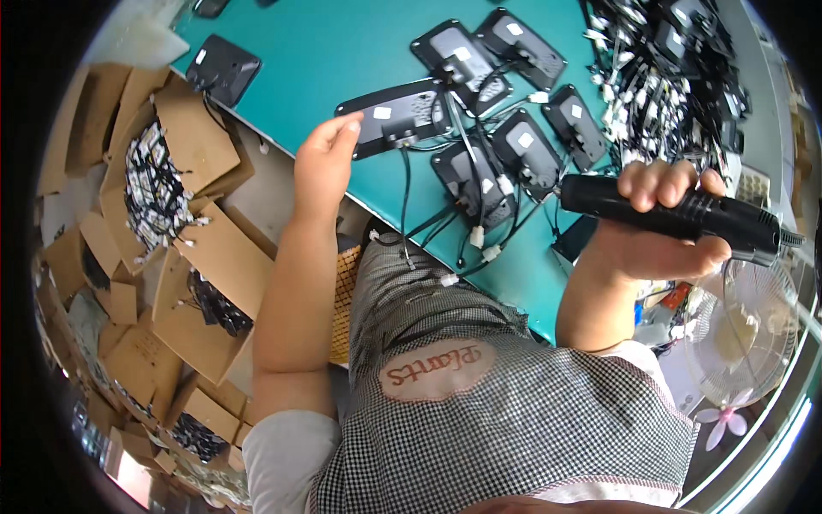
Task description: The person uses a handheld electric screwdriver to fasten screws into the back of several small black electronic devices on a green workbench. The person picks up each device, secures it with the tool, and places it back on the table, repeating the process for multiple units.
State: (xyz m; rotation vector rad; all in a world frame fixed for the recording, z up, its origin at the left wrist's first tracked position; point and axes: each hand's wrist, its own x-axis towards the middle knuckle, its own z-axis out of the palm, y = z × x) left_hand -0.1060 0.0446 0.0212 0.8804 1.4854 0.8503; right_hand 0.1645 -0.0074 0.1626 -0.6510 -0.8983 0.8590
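In the head view, my left fingers (332, 135) are pinching the left end of a black panel (398, 118), which is showing over the near edge of the green counter (325, 51); whether it is resting there, I cannot tell. My right fingers (666, 182) are wrapping around a black driver (592, 195), whose narrow end is pointing left. More panels (524, 147) are lying between my hands and beyond, cables (646, 98) are heaping up at the far right, and boxes (193, 141) are standing on my left.

green worktable (317, 53) | open cardboard boxes (224, 272), left | fan (736, 336), right | bright light strip (789, 439), lower right
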